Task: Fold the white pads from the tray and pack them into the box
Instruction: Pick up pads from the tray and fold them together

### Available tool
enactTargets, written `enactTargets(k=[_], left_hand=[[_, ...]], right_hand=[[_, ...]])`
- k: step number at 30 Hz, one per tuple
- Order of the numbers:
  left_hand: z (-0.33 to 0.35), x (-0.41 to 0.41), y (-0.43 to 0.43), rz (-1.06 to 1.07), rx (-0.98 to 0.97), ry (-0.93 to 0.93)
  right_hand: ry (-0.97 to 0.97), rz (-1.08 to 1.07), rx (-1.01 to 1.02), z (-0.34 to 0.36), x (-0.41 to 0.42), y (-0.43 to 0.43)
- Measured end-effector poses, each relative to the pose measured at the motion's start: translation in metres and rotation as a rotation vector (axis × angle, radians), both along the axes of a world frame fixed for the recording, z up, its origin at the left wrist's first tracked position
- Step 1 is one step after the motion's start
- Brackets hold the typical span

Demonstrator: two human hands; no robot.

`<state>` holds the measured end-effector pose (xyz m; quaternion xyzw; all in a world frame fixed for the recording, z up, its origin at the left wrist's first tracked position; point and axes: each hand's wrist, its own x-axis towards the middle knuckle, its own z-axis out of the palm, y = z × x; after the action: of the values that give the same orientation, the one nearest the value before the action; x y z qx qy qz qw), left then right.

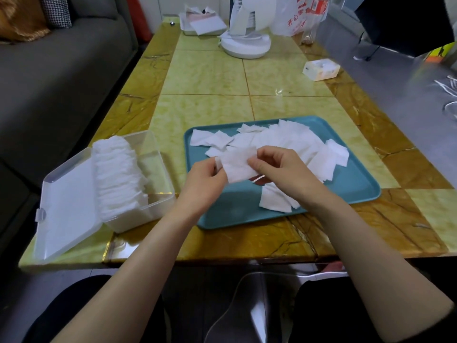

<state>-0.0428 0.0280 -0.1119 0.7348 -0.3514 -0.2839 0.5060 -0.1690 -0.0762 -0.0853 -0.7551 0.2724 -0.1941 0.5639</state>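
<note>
Both hands pinch one white pad (238, 167) above the tray (351, 189), left hand (205, 179) and right hand (279, 167) at opposite edges, likely to fold it; the box (158, 201) sits open to the left.

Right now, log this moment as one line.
step: folding | left hand: pinches held pad | right hand: pinches held pad | tray: holds loose pads | box: open, partly filled

Open bench (205, 78) between tray (358, 191) and fan base (244, 45), free passage. Narrow gap between tray and box (148, 211) on its left. Box right half free; stacked pads (116, 174) fill left half. Lid (66, 206) lies open beyond, far left
</note>
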Motion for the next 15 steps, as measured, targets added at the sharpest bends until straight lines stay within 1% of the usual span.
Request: enactTargets(k=[4, 9, 11, 13, 15], left_hand=[[0.005, -0.005, 0.001, -0.017, -0.026, 0.055], [0.014, -0.009, 0.000, -0.037, -0.057, 0.257], [0.015, -0.009, 0.001, -0.034, -0.062, 0.292], [0.014, -0.010, 0.004, -0.055, -0.057, 0.236], [0.010, -0.011, 0.006, -0.075, -0.044, 0.087]], right_hand=[[0.036, -0.043, -0.040, -0.007, 0.002, -0.003], [0.032, -0.085, -0.076, -0.006, 0.002, -0.002], [0.026, -0.089, -0.087, -0.007, 0.002, 0.000], [0.029, -0.088, -0.106, -0.008, 0.001, 0.000], [0.044, -0.094, -0.147, -0.010, 0.001, 0.002]])
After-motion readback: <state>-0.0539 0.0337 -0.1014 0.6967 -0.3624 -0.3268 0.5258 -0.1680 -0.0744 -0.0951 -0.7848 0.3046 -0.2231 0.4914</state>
